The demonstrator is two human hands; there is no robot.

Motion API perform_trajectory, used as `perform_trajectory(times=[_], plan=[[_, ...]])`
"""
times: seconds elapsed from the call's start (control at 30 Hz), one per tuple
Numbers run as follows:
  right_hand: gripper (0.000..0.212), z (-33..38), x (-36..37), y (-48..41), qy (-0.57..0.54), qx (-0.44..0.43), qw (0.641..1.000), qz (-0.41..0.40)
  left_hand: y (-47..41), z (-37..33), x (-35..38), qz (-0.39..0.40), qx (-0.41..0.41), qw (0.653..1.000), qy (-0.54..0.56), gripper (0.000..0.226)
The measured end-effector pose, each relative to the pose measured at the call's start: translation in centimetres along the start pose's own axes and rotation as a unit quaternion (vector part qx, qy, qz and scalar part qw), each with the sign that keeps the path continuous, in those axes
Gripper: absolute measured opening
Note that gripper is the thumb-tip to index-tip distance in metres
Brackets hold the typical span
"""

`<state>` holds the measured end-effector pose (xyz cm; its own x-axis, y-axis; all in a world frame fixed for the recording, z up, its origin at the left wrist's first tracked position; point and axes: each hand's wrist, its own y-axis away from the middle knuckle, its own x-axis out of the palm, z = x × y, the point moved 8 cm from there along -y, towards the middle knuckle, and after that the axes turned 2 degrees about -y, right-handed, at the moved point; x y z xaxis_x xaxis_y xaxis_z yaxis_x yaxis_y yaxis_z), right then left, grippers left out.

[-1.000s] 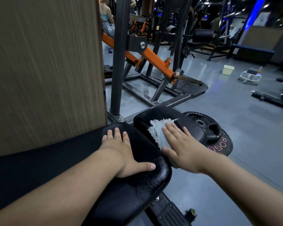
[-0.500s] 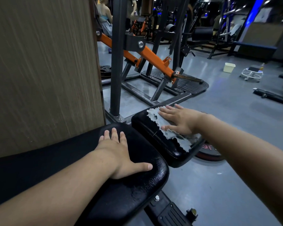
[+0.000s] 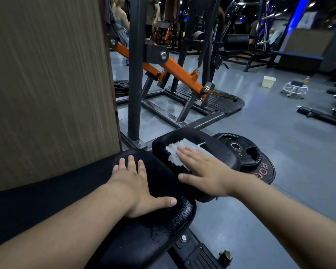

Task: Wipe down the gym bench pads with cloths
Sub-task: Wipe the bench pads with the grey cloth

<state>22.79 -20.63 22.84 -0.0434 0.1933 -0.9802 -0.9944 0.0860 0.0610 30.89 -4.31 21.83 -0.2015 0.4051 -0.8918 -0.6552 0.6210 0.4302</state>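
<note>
A tall brown wood-grain panel fills the left side, and the long black textured vinyl bench pad runs out from beneath it toward the lower middle. Just beyond that pad's far rounded end sits the smaller black vinyl seat pad, with a narrow gap between the two. Stacked black rubber weight plates lie on the grey floor beside the seat pad's right edge (whether they touch it is hard to tell).

The left hand rests flat on the long pad near its far end, fingers straight and spread, thumb out toward the right edge, holding nothing. The right hand lies palm down on the seat pad, fingers extended, pressing the crumpled white cloth against the pad's middle, toward its left edge.

The step in hand looks like wiping the seat pad. Next, the flat right hand likely needs to sweep the cloth over the pad's uncovered right and far edges, with steady downward pressure so the cloth does not bunch.
</note>
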Motion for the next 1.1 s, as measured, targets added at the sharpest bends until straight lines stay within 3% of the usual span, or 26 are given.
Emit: perform_trajectory(times=[0.13, 0.43, 0.63, 0.73, 0.87, 1.1], plan=[[0.089, -0.4, -0.2, 0.8, -0.023, -0.019, 1.000, 0.007, 0.1, 0.0, 0.1, -0.003, 0.000, 1.000, 0.001, 0.141], [0.072, 1.0, -0.8, -9.1, 0.039, 0.058, 0.998, -0.002, 0.0, 0.1, 0.0, 0.012, -0.009, 1.000, 0.007, 0.142], [0.075, 3.6, 0.2, -1.8, 0.070, -0.020, 0.997, -0.001, 0.2, 0.0, 0.0, 0.015, -0.007, 1.000, 0.010, 0.141], [0.069, 3.3, 0.6, 0.9, 0.015, -0.042, 0.999, -0.006, 0.2, 0.0, 0.0, 0.011, -0.007, 1.000, 0.011, 0.140], [0.050, 0.2, -0.3, -1.5, -0.059, -0.033, 0.997, -0.021, 0.3, 0.0, 0.1, 0.007, -0.005, 1.000, 0.015, 0.140], [0.050, -10.5, -2.5, -4.5, -0.073, 0.105, 0.991, -0.027, 0.2, 0.1, 0.2, 0.004, -0.003, 1.000, 0.015, 0.141]])
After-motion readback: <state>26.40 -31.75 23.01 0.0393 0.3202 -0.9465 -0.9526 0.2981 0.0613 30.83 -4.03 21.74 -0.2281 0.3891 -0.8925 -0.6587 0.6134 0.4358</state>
